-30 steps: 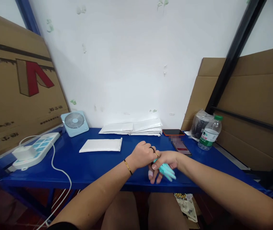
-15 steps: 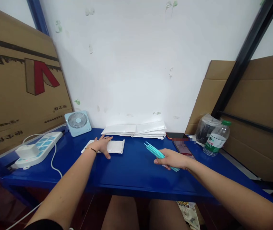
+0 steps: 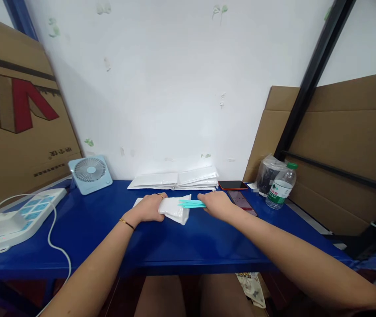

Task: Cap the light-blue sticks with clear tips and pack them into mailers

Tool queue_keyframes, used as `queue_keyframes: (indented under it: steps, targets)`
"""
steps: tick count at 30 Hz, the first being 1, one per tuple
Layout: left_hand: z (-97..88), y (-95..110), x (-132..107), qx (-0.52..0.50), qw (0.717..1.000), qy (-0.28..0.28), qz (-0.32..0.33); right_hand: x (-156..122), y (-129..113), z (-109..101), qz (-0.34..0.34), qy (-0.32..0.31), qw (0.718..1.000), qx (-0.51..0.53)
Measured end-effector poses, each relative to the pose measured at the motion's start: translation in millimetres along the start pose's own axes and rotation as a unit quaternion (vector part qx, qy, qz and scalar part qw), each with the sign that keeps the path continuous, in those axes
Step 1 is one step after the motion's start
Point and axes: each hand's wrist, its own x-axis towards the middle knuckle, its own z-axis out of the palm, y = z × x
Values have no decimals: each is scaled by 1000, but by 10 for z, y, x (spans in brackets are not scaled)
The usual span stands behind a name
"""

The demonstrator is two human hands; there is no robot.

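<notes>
My left hand [image 3: 150, 209] is closed on a white padded envelope [image 3: 175, 209] and lifts its right end off the blue table [image 3: 174, 246]. My right hand [image 3: 216, 204] grips a bundle of thin teal sticks [image 3: 191, 203] and points them leftward, their tips at the envelope's open end. Rings and a gold bracelet show on the left hand and wrist. How far the sticks reach into the envelope is hidden.
A stack of white envelopes [image 3: 176, 179] lies against the wall. Two phones [image 3: 237, 191], a water bottle [image 3: 279, 188] and a bagged dark object [image 3: 267, 174] sit at the right. A small blue fan [image 3: 90, 173] and a power strip [image 3: 19, 218] are at the left. Cardboard flanks both sides.
My left hand picked the envelope up and drew it to the middle. My right hand carried the teal sticks left to the envelope's opening. The camera view shifted slightly.
</notes>
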Motion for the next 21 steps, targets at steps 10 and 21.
queue_keyframes:
  steps: [10, 21]
  targets:
    - [102, 361, 143, -116, 991, 67, -13, -29, 178, -327, -1, -24, 994, -105]
    - [223, 712, 311, -130, 966, 219, 47, -67, 231, -1273, -28, 13, 982, -189]
